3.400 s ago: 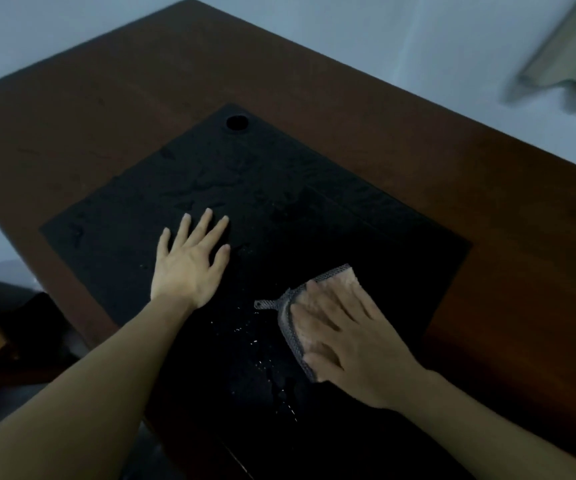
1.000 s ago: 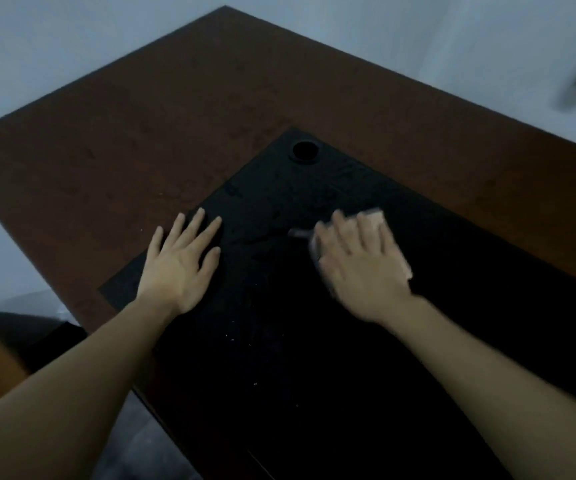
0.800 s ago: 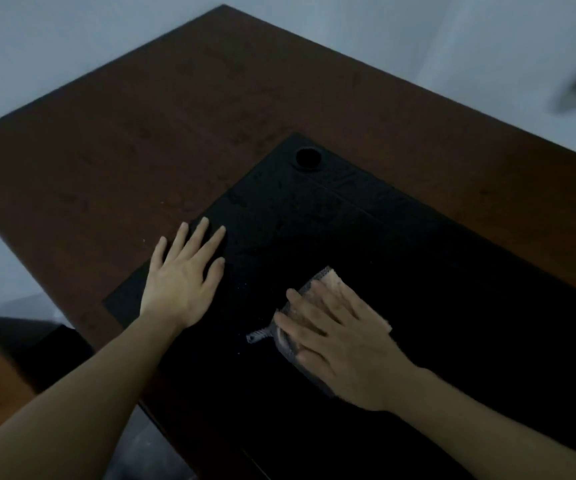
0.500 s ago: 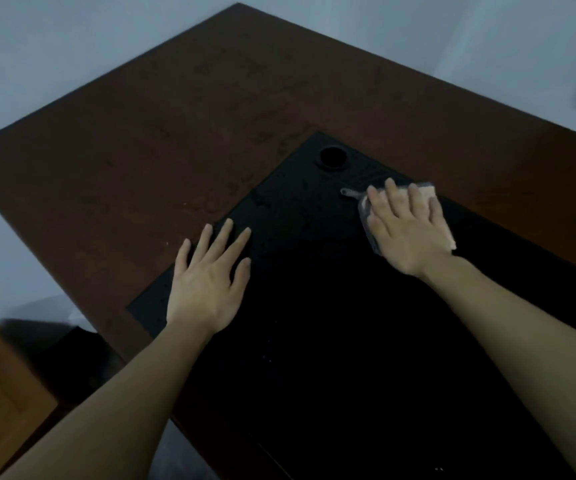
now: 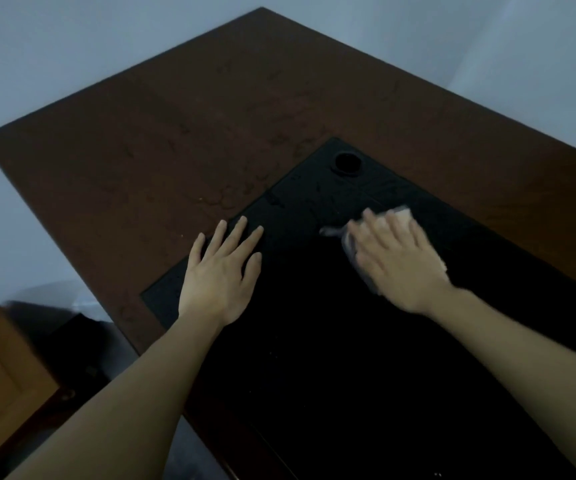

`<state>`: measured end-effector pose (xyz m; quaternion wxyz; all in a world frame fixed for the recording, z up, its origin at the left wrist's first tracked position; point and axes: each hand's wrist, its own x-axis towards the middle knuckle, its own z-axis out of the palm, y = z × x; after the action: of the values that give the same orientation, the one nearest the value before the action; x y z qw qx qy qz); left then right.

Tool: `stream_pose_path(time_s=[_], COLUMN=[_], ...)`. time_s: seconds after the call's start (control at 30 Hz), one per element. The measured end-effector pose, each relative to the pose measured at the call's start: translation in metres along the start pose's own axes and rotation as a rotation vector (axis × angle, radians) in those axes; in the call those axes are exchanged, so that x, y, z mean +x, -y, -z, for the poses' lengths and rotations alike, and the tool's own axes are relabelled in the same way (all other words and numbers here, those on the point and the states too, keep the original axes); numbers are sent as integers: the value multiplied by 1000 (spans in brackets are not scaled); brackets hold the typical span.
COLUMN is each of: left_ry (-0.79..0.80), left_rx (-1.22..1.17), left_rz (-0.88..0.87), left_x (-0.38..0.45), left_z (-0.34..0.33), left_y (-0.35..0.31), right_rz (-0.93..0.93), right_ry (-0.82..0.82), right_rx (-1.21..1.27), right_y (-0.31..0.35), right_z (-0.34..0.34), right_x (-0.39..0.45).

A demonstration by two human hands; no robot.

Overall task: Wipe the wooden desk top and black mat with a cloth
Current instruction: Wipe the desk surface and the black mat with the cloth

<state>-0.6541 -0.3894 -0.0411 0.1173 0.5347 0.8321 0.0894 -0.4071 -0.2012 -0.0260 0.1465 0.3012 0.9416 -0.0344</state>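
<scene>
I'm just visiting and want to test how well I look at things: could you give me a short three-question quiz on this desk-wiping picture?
1. True or false: the left hand lies flat with straight fingers on the black mat.
2. Which hand presses the cloth? A) left B) right C) both
3. Fill in: the round hole sits near the mat's ____ corner, beyond the right hand.

Key: 1 true; 2 B; 3 far. The wooden desk top around the mat shows faint streaks.
</scene>
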Motion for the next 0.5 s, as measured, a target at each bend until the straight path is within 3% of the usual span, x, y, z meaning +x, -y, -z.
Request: stream_pose_path(time_s=[0.1, 0.17, 0.27, 0.33, 0.43, 0.5], left_ry=[-17, -38, -113, -135, -145, -156], left_rx=[1, -20, -57, -61, -57, -51], left_rz=[4, 6, 9, 10, 30, 43], left_x=[1, 0, -5, -7, -7, -7], left_z=[-2, -3, -1, 0, 0, 0], left_y=[1, 0, -3, -3, -4, -4], right_rz=[-179, -186, 71, 275, 502, 537], right_ry=[78, 48, -104, -93, -50, -68], right_rx=[219, 204, 57, 85, 40, -2], right_y=[-7, 22, 78, 93, 72, 44], right_z=[15, 19, 2, -5, -7, -10], right_x=[38, 47, 30, 8, -14, -8])
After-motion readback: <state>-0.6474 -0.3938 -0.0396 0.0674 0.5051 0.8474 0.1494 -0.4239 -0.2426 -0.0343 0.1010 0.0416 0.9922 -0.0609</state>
